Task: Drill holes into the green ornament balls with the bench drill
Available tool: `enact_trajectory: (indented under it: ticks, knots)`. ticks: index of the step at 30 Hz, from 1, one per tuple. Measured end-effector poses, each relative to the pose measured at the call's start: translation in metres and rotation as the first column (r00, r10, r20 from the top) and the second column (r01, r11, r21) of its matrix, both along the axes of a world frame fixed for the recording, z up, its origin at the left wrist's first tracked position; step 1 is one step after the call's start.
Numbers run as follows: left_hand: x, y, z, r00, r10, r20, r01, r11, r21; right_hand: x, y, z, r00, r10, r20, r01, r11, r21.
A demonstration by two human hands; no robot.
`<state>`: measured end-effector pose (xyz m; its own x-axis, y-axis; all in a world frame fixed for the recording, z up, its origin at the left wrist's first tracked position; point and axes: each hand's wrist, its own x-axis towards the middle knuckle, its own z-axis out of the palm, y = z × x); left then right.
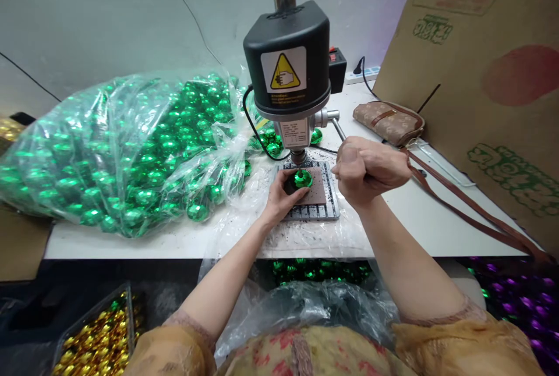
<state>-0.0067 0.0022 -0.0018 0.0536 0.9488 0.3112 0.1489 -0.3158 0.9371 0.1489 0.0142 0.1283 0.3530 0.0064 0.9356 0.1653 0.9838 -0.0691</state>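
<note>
My left hand (282, 197) pinches a shiny green faceted ball (303, 179) between thumb and fingers. The ball rests on a brownish board (321, 190) over the slotted metal base (311, 213) of a small drill press (286, 50). Just above the ball is the chuck (299, 156); whether a bit touches the ball I cannot tell. My right hand (371, 171) is closed in a fist round the end of the press's feed lever (339, 129), to the right of the machine.
A large clear bag of green balls (131, 149) spreads over the left of the white table (402, 219). To the right are a brown patterned handbag (386, 123) and a tall cardboard box (480, 96). Below stand a bin of gold balls (98, 335) and purple balls (524, 300).
</note>
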Motion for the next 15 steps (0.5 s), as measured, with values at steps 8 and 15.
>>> enact_trajectory:
  ticks: [8,15]
  knots:
    - [0.004,-0.002,0.007,0.993,0.092,-0.069,-0.092,0.996,0.010,-0.005,-0.006,0.054,0.994,0.052,-0.096,-0.075,0.962,-0.262]
    - [-0.011,-0.079,0.026,0.912,0.167,-0.375,-0.106,0.978,0.177,-0.001,0.002,0.077,0.997,0.072,-0.037,-0.081,0.937,-0.340]
